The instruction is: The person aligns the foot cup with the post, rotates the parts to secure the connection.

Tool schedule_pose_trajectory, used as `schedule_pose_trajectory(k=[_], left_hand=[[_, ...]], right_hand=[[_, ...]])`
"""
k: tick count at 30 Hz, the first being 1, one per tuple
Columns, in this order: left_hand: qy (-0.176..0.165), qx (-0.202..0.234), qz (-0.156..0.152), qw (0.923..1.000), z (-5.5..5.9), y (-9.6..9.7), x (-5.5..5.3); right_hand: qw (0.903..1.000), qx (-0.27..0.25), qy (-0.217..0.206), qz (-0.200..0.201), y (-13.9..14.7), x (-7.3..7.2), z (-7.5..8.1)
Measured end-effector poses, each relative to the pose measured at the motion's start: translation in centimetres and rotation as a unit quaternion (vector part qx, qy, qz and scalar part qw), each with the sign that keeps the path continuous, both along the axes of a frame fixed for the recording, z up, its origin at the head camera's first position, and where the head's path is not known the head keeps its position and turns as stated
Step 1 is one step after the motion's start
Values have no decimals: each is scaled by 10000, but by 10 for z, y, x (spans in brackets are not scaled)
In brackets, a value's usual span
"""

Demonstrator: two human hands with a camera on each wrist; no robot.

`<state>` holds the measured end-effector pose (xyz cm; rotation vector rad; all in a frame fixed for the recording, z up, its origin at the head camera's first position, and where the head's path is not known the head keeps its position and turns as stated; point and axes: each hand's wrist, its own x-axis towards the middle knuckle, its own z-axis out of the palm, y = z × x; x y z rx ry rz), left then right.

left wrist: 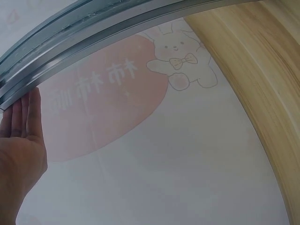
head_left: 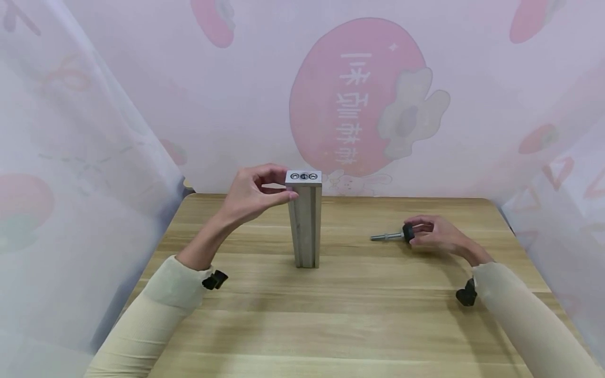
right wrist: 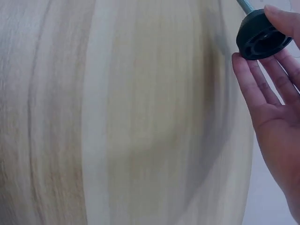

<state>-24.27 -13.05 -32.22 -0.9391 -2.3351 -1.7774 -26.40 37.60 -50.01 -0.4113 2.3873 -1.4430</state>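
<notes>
An aluminium profile (head_left: 306, 228) stands upright on the wooden table, with three round holes in a row on its top end. My left hand (head_left: 248, 194) grips it near the top, thumb at the near side and fingers at the back. In the left wrist view, the profile (left wrist: 108, 35) runs across the top, with fingertips against its edge. Off to the right, my right hand (head_left: 439, 233) pinches the black round base of a levelling foot (head_left: 408, 232). Its threaded metal stem points left towards the profile, apart from it. The right wrist view shows the base's ribbed, hollow underside (right wrist: 265, 42).
The wood-grain table (head_left: 359, 315) ends at a back edge near a pale printed curtain (head_left: 246, 105). Similar curtains hang along the left and right sides. Black wrist-worn devices (head_left: 215, 279) sit at both cuffs.
</notes>
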Motion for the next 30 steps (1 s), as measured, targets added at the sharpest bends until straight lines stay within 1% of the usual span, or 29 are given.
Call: schedule_pose_trajectory(k=[3, 6, 18, 25, 30], left_hand=[[27, 43, -67, 10000, -1, 0, 0], [37, 69, -120, 9999, -1, 0, -1], [70, -13, -226, 9997, 0, -1, -3], [179, -75, -228, 9996, 1, -2, -4], [202, -102, -228, 9995, 1, -3, -4]], right_hand=[[9998, -163, -32, -52, 1, 1, 3], [9998, -199, -30, -74, 2, 1, 7], [9991, 185, 246, -276, 1, 8, 37], [9976, 281, 608, -200, 0, 5, 51], [9954, 186, 928, -153, -4, 5, 69]])
